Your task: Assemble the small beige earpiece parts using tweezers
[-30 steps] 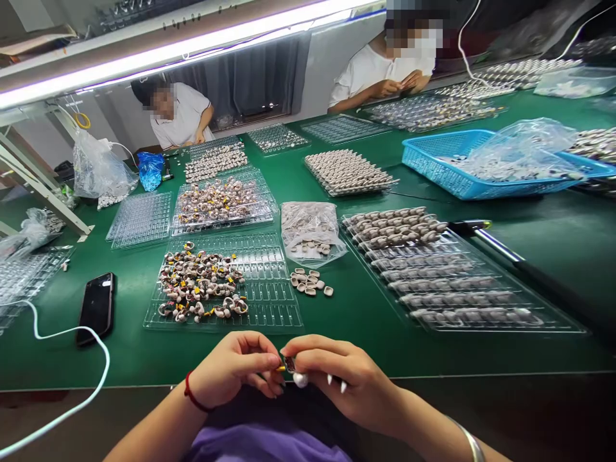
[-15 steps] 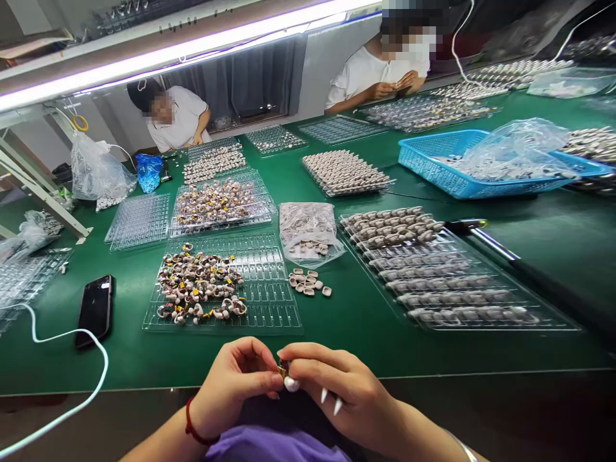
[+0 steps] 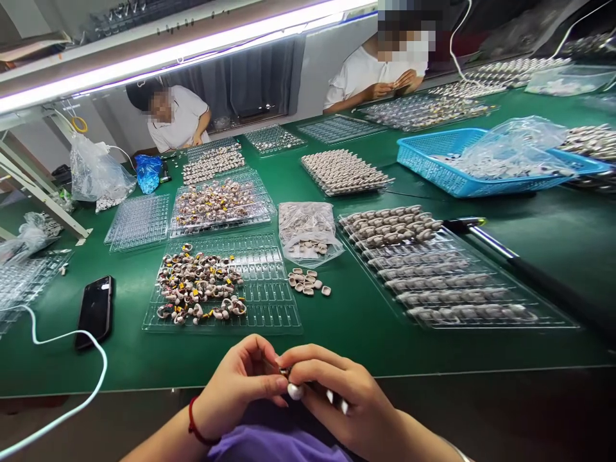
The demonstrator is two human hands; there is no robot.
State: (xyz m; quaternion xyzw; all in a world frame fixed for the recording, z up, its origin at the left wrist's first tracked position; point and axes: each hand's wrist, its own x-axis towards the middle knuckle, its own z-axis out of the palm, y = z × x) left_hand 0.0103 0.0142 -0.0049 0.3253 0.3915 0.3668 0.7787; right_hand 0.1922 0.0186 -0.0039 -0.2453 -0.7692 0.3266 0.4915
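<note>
Here's the big green surface [image 3: 122, 366] spread out in front of me, and over on my right the stacked clear trays [image 3: 553, 320]: far rows full of grey pieces [image 3: 402, 224], the nearer rows duller, as if seen through plastic, so I'd call the top layer part filled. On to the slotted tray [image 3: 274, 314] ahead, heaped with loose ringlike parts [image 3: 199, 282], none lined up; plenty left there, I'd judge. Down at the near edge, my left grip [image 3: 248, 375] and right grip [image 3: 339, 388] meet, both pinched on one piece. Beyond, a plastic bag [image 3: 307, 221] of grey shells, a few loose shells [image 3: 308, 281] beside it. And smallest, between my fingertips, that small part [image 3: 295, 391], its white bulb showing, the rest mostly hidden: unfinished, it seems.
</note>
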